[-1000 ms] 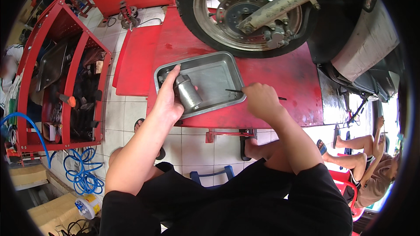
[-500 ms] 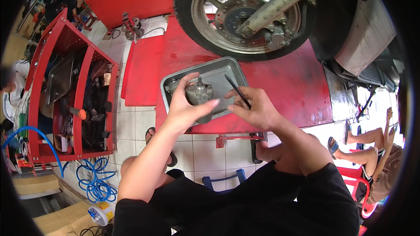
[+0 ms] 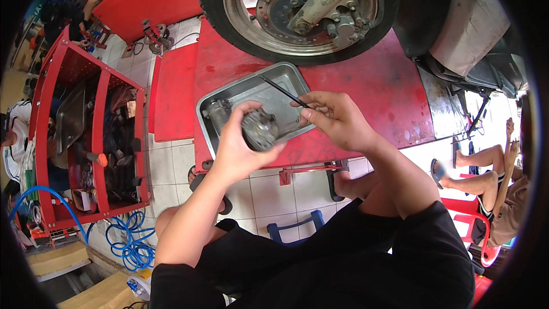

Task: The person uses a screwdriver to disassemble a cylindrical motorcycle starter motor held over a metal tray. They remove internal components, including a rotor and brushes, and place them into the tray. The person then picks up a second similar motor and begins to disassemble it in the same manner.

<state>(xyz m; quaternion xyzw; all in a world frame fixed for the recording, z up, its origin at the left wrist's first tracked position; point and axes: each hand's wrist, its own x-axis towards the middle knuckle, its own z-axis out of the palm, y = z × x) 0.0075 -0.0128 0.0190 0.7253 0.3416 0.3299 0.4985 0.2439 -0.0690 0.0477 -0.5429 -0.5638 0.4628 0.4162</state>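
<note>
My left hand [image 3: 233,151] is wrapped round a grey, roundish metal machine part [image 3: 261,130], holding it over the near edge of a shallow metal tray [image 3: 213,92]. The exact kind of this part does not show. Between thumb and fingers, my right hand [image 3: 338,119] pinches a thin black rod [image 3: 279,88], slanting up and left over the tray. The rod's tip stands apart from the metal part. Inside the tray, to the left, lies another grey metal part [image 3: 217,110], partly covered by my left hand.
The tray rests on a red platform [image 3: 377,111]. Beyond it stands a motorcycle wheel [image 3: 243,23] with a brake disc. A red shelf cart [image 3: 106,97] is at left, above a coiled blue hose [image 3: 131,243]. At right sits another person [image 3: 486,186].
The metal part in my left hand has turned, showing a different face. The black rod now lies flatter and points further left. The whole view has shifted slightly.
</note>
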